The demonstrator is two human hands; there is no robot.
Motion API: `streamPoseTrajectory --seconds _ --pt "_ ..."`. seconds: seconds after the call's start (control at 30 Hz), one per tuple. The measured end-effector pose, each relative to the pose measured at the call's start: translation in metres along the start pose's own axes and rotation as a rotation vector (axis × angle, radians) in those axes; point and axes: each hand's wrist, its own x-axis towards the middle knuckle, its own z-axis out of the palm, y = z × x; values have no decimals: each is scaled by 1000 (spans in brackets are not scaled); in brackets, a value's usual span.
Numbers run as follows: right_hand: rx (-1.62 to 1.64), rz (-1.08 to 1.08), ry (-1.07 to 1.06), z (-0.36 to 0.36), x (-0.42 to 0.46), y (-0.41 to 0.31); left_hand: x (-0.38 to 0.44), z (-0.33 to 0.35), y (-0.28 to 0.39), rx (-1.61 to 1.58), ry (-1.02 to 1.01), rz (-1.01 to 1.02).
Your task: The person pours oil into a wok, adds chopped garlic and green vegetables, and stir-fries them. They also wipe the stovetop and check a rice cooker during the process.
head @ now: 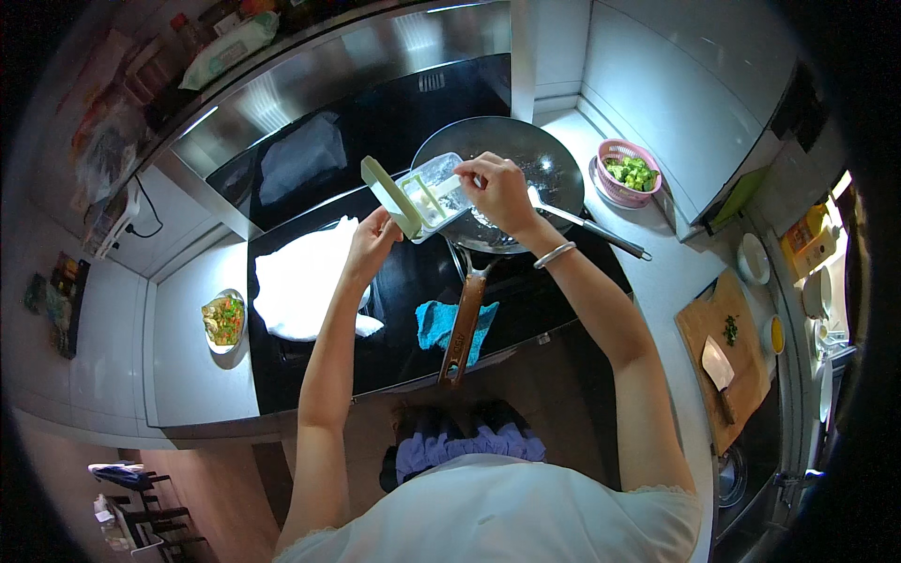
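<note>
My left hand (374,243) grips a clear plastic seasoning box (450,169) by its side, with the pale green hinged lid (389,193) flipped up. White granules lie inside the box. In the fingers of my right hand (498,193) is a small white spoon (445,187), its bowl over the box's opening. Below both hands sits a dark wok (556,151) with a wooden handle (466,320) pointing towards me. Liquid or oil glistens on its bottom. A spatula (591,224) rests in the wok, its metal handle reaching over the right rim.
A white cloth (303,281) covers the left burner; a blue cloth (433,324) lies under the wok handle. A plated dish (224,320) stands at left. At right are a pink basket of broccoli (628,169) and a cutting board (746,373) with a cleaver (718,364).
</note>
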Motion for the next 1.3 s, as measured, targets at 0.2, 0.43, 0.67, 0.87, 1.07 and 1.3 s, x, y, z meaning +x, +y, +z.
streamPoseTrajectory --seconds 0.2,0.43,0.67,0.87,1.07,1.3 --pt "154 123 -64 8 -7 -1 -1 3 -3 -4 -16 -30" --pt "315 318 13 -10 -8 25 -1 5 1 -27 12 -69" --pt "237 523 154 -45 -5 45 5 1 -9 47 89 -32" --pt "-150 328 165 -45 -20 87 2 -7 -8 69 140 -69" --pt "-145 409 181 -35 -28 109 -6 -16 -15 56 180 -54" --pt "218 575 210 -35 -11 70 -12 -26 -24 78 196 -57"
